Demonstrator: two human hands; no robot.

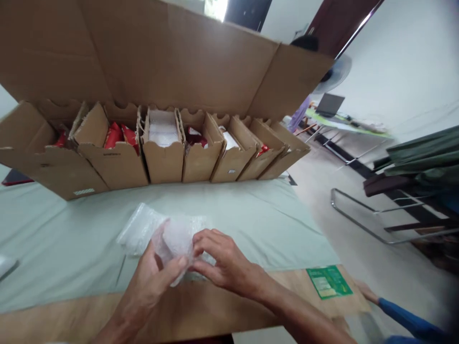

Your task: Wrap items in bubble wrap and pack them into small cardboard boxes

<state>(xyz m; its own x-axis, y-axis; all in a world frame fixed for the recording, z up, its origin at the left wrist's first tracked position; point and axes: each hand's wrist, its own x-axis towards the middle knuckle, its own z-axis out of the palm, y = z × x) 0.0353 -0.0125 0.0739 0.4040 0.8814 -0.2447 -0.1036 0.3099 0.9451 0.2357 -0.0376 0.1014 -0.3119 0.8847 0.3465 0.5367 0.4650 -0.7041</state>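
Note:
Between my two hands is a piece of clear bubble wrap [177,237], bunched around something pale and rounded that I cannot make out. My left hand [152,274] grips it from the left, thumb on the near side. From the right, my right hand [220,258] pinches its edge with curled fingers. More bubble wrap sheets [141,224] lie flat on the pale green cloth [247,210] just behind, partly hidden by my hands.
Several open cardboard boxes [163,165] stand in a row behind, holding red packets [114,136] and white items. A tall cardboard panel [172,52] rises behind them. A green packet [329,282] lies on the wooden edge [215,310]; another person's hand [366,291] is beside it.

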